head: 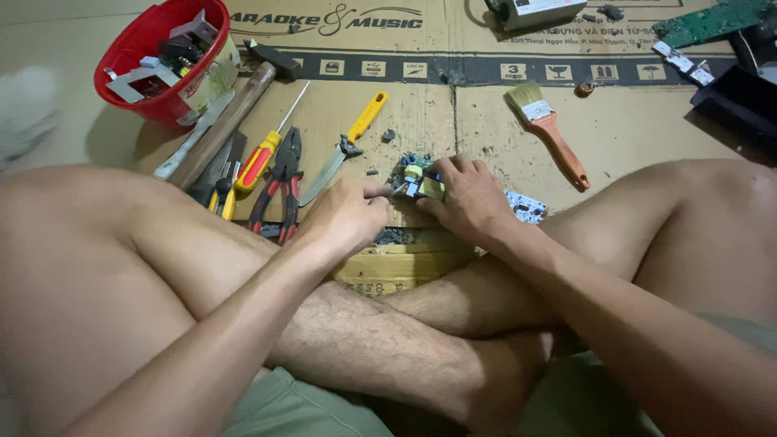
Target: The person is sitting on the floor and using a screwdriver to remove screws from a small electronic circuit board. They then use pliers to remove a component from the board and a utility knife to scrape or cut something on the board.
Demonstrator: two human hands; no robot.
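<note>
both hands curl low — left hand (344,217) and right hand (468,197) pinching small circuit board (422,184).

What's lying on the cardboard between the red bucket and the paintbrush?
In the head view, between the red bucket and the paintbrush lie a hammer, a red-and-yellow screwdriver and a yellow-handled knife.
</note>
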